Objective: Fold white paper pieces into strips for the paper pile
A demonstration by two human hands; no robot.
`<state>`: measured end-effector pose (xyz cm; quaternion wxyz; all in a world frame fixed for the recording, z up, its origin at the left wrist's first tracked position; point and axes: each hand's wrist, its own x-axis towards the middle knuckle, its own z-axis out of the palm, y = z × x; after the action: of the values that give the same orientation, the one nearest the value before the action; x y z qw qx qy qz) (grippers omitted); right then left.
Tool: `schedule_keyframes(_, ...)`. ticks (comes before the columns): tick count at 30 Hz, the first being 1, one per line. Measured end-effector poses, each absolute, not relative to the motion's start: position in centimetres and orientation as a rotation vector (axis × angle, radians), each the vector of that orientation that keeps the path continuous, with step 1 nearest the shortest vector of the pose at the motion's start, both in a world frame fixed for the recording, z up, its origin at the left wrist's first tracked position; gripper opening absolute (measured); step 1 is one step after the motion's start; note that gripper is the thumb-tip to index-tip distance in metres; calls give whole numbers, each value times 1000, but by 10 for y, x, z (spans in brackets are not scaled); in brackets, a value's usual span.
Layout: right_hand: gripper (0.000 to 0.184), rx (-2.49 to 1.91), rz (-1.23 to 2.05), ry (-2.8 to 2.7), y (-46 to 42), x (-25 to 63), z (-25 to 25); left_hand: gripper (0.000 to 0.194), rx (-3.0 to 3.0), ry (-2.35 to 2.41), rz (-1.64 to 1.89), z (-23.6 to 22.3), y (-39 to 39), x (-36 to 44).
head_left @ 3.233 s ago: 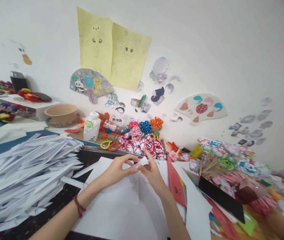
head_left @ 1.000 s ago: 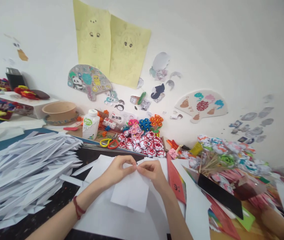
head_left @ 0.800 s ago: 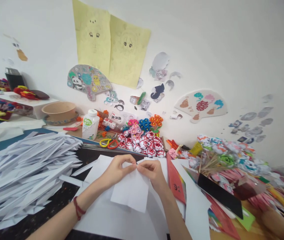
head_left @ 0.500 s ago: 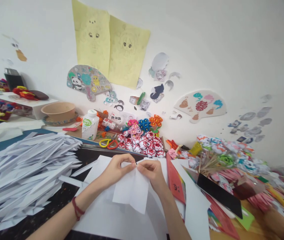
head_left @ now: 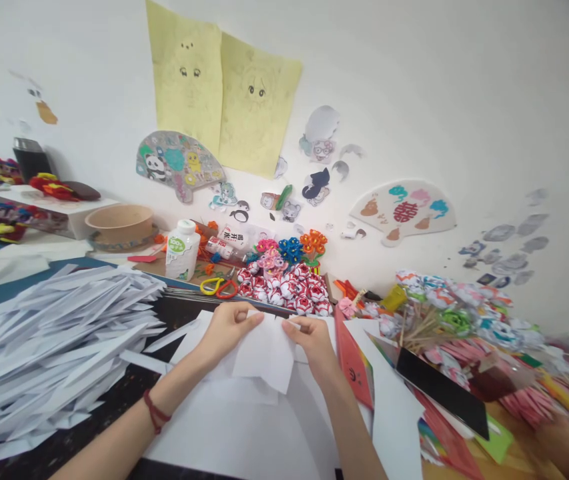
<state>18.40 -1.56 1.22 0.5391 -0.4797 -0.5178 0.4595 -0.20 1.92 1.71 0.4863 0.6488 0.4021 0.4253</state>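
Observation:
A creased white sheet of paper (head_left: 264, 353) hangs between my two hands, above larger white paper (head_left: 244, 433) on the dark table. My left hand (head_left: 231, 330) pinches its upper left part between thumb and fingers. At the upper right edge, my right hand (head_left: 309, 333) pinches the same sheet. The fingers curled behind the paper are partly hidden. A dark red cord bracelet (head_left: 155, 412) circles my left wrist.
Folded white paper strips (head_left: 59, 353) heap up on the left. Scissors (head_left: 218, 287), a white bottle (head_left: 183, 250) and red-white paper flowers (head_left: 289, 290) stand behind. On the right lie a red set square (head_left: 354, 363) and a dark phone-like slab (head_left: 441, 392).
My hands have moved apart from the sheet's top middle, the left one slightly up. The sheet is raised and its upper edge is now spread between them.

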Motion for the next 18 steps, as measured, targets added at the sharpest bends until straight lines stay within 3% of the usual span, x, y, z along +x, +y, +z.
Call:
schedule_keyframes(9, 28, -1181, 1039, -1233, -15, 191, 12, 36, 1552, 942, 1037, 22, 19, -3)
schedule_keyframes(15, 38, -1063, 1207, -1195, -20, 183, 16, 36, 1460, 890, 1106, 22, 19, -3)
schedule_keyframes(18, 32, -1105, 1181, -1181, -19, 183, 15, 36, 1424, 886, 1075, 22, 19, -1)
